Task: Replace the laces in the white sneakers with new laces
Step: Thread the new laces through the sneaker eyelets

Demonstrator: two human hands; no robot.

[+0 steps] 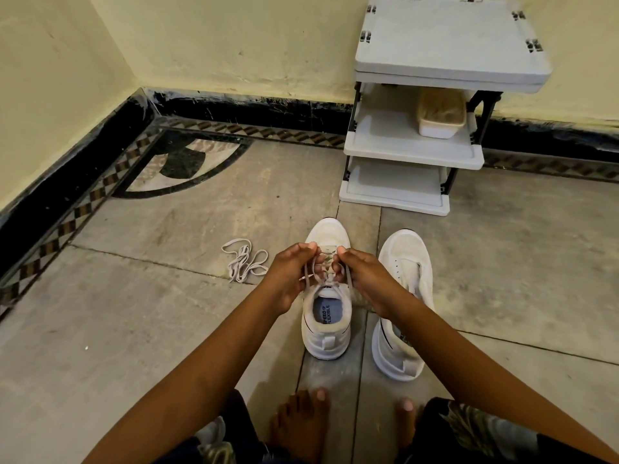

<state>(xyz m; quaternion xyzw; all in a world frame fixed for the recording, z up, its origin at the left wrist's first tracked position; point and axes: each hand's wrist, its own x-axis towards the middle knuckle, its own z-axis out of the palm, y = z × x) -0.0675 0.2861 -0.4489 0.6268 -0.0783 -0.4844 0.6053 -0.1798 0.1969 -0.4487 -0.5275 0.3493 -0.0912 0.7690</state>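
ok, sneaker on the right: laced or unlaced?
Unlaced, as far as visible: the right sneaker shows bare eyelets, no lace through them.

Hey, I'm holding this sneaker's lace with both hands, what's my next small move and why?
Probably draw the lace out of the next row. Your left hand and right hand both pinch it on the laced sneaker; the other sneaker looks bare, and a loose lace lies beside.
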